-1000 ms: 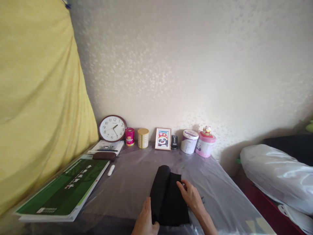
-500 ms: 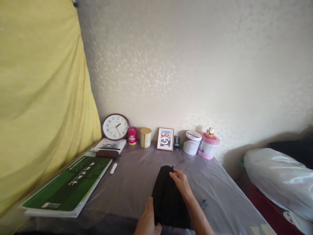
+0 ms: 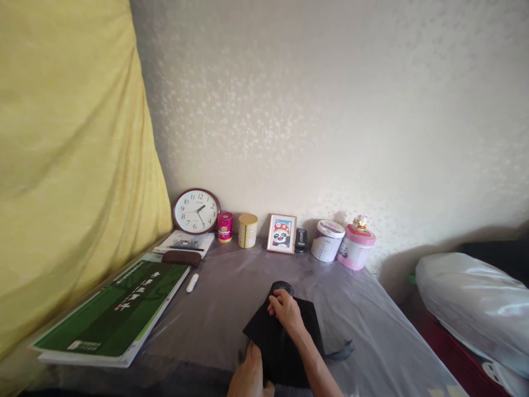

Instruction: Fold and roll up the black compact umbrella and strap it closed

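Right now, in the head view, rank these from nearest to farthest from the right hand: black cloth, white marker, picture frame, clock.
1. Black cloth: under the right hand, touching it.
2. Picture frame: straight behind, by the wall.
3. White marker: off to the left, beside the green book.
4. Clock: far left, leaning on the wall.

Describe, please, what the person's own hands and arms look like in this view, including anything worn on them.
Both the left hand and the right hand are bare: no gloves, rings or watch visible. The right forearm shows no sleeve as far as the frame's lower edge. Of the left arm, only the hand is in view.
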{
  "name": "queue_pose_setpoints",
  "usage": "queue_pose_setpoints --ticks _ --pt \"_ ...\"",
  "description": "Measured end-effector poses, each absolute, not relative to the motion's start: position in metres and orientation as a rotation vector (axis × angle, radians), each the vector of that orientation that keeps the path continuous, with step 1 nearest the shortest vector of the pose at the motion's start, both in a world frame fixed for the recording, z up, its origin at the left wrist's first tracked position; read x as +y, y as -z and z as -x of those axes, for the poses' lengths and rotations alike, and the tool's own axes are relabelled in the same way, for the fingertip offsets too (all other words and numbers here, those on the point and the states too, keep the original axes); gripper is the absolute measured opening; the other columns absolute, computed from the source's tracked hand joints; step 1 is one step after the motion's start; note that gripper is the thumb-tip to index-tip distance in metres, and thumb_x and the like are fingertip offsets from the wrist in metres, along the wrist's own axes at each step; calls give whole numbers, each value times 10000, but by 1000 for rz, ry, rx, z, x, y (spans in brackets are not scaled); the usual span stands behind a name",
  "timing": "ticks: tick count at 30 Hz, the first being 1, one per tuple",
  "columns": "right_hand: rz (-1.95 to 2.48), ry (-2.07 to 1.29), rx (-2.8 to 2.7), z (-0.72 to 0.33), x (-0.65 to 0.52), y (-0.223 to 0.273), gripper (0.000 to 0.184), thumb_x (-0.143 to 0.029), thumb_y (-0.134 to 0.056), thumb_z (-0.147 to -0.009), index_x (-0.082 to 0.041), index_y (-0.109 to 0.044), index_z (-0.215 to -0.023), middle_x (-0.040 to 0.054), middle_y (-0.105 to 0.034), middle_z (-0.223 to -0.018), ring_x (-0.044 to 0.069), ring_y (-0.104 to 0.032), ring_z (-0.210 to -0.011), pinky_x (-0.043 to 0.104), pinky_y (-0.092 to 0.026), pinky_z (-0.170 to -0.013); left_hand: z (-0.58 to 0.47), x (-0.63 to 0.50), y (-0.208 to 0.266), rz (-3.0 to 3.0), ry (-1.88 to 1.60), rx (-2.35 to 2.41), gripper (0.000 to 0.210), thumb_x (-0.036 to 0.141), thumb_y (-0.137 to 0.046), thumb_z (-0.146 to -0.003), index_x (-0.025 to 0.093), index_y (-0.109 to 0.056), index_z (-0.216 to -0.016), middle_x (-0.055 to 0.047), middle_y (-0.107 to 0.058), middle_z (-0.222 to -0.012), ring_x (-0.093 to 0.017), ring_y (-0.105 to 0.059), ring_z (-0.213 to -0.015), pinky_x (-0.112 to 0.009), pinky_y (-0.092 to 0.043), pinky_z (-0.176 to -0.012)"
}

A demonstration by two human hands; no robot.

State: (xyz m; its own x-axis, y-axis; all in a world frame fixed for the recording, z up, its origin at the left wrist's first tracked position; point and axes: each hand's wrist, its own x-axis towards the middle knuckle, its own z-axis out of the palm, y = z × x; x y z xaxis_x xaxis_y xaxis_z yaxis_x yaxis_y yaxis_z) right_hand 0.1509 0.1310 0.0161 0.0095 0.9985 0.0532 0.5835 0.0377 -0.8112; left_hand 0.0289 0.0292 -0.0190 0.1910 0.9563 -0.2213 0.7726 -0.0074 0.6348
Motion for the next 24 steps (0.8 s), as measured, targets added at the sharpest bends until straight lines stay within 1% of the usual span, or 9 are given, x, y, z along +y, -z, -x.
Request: queue_pose_setpoints --ticks 3,6,9,12,14,16,19,22,24 --pt "1614 -776 -1707 -148 126 -22 149 -241 -432 -819 -194 -570 -854 -14 -697 -669 105 -636 -570 195 -435 -584 -20 25 23 -1857 -320 1616 726 188 -504 -651 110 -276 -1336 -172 -356 -1386 -251 -494 -1156 -287 -420 -885" --pt "1624 -741 -1744 -147 124 -25 151 -234 -428 -821 -209 -577 -818 -27 -702 -700 98 -636 -577 191 -424 -593 -11 20 17 -1911 -346 1683 658 275 -478 -697 58 -339 -1302 -219 -364 -1365 -309 -471 -1171 -374 -436 -883" --pt "1619 -695 -1787 -146 122 -26 178 -228 -416 -830 -217 -593 -811 -30 -700 -702 101 -636 -589 193 -414 -593 -13 20 2 -2058 -433 1694 631 247 -532 -645 105 -442 -1253 -182 -378 -1377 -348 -358 -1262 -453 -329 -1014" --pt "1611 -597 -1873 -146 117 -25 204 -234 -418 -842 -232 -622 -823 -24 -700 -723 119 -639 -652 205 -413 -621 -24 27 -4 -2160 -365 1550 838 131 -566 -554 161 -316 -1354 -114 -226 -1472 -329 -184 -1350 -464 -203 -1102" --pt "1593 -480 -1953 -146 112 -24 211 -252 -435 -849 -243 -645 -837 -10 -701 -763 138 -633 -712 222 -415 -655 -32 31 5 -2147 -263 1557 937 37 -533 -503 148 -228 -1382 -115 -141 -1482 -316 -151 -1358 -466 -211 -1103" --pt "1509 -369 -2068 -148 106 -24 215 -274 -452 -857 -249 -665 -833 4 -698 -793 156 -613 -781 242 -416 -709 -38 36 21 -2173 -345 1570 907 -22 -452 -522 165 -225 -1379 -90 -148 -1476 -279 -158 -1358 -451 -231 -1098" --pt "1276 -309 -2234 -155 103 -23 229 -288 -465 -870 -258 -681 -799 -4 -700 -818 173 -564 -940 273 -383 -851 -42 40 45 -2151 -448 1558 865 -40 -418 -545 148 -239 -1370 -87 -147 -1468 -270 -159 -1356 -454 -230 -1100" --pt "1164 -328 -2293 -162 111 -18 255 -279 -442 -891 -260 -687 -824 -12 -703 -890 174 -507 -1087 327 -279 -996 -44 41 53 -2078 -426 1589 874 -46 -408 -537 142 -229 -1371 -85 -136 -1468 -271 -146 -1358 -462 -206 -1106" --pt "1182 -323 -2305 -166 122 -13 285 -263 -408 -905 -260 -687 -848 -10 -700 -937 176 -484 -1131 372 -209 -1042 -45 41 47 -2047 -353 1620 913 -59 -410 -502 123 -207 -1374 -97 -112 -1470 -271 -132 -1361 -445 -193 -1112"
